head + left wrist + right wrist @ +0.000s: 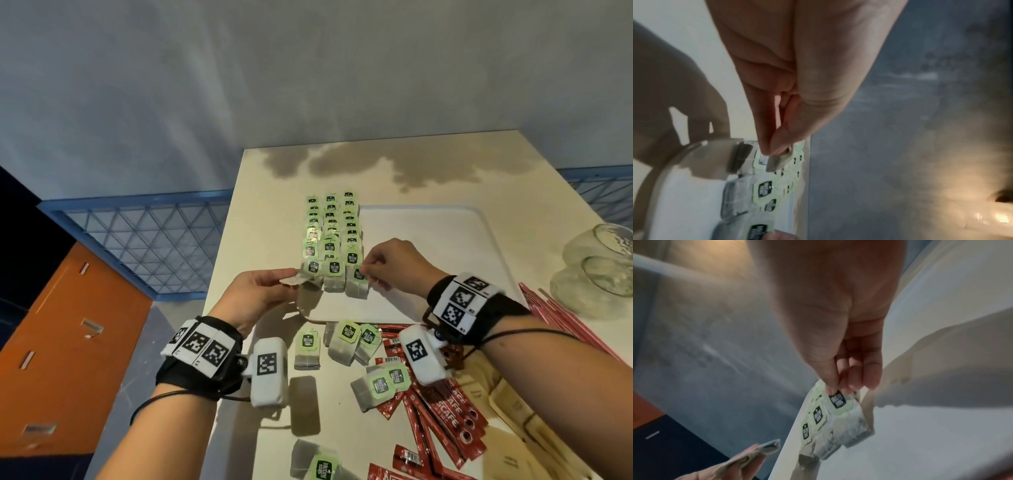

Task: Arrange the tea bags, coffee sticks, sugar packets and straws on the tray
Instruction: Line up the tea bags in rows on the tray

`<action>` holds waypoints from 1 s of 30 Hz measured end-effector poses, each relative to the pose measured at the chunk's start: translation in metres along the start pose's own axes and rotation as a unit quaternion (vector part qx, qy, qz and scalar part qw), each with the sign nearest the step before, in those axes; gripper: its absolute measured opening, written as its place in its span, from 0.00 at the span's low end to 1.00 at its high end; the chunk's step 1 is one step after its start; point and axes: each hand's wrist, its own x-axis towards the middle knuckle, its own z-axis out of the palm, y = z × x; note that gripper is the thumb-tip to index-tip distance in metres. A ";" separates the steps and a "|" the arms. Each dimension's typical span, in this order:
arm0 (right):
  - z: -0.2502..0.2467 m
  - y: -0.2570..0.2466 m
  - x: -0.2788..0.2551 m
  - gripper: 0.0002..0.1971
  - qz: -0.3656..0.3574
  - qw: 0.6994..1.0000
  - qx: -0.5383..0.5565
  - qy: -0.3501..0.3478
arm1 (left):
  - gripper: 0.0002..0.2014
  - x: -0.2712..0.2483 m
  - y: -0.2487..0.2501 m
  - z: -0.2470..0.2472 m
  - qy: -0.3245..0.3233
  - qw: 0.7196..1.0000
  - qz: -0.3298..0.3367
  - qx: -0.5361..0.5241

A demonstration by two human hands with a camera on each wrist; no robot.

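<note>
Tray: I see the white tray (pixel 445 240) lying flat on the cream table (pixel 428 161); three rows of green-tagged tea bags (pixel 330 233) run along the tray's left edge, overlapping one another.
Left hand: my left hand (pixel 255 291) hovers at the tray's near-left corner, thumb and fingertips (pixel 774 146) pressed together on a grey tea bag (pixel 294 279), pinching it by one end just beside the nearest bags of the rows.
Right hand: my right hand (pixel 394 265) is over the near end of the tray's rows, thumb and forefinger pinching the green tag of the row-end tea bag (pixel 356 284), which lies on the tray; the other fingers (pixel 871 374) are curled beside it.
Loose tea bags: more loose tea bags (pixel 346 337) lie on the table just short of the tray's near edge.
Coffee sticks: red coffee sticks (pixel 445 411) are heaped nearer than the tray, beside the loose bags.
Straws: pink straws (pixel 561 318) lie off the tray's near-right corner.
Sugar packets: tan sugar packets (pixel 513 411) lie to the right of the coffee sticks.
Glass bowls: two clear glass bowls (pixel 599 270) stand to the right of the tray.
</note>
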 end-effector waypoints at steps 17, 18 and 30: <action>-0.002 0.003 0.013 0.10 0.011 0.999 0.019 0.034 | 0.06 0.025 -0.003 0.000 0.044 0.957 0.069 0.279; -0.002 0.005 0.013 0.10 0.011 0.999 0.023 0.037 | 0.06 0.029 -0.002 0.002 0.029 0.949 0.060 0.309; 0.003 0.018 0.004 0.07 0.035 0.997 0.054 0.041 | 0.03 0.067 -0.007 0.013 0.062 0.947 0.057 0.310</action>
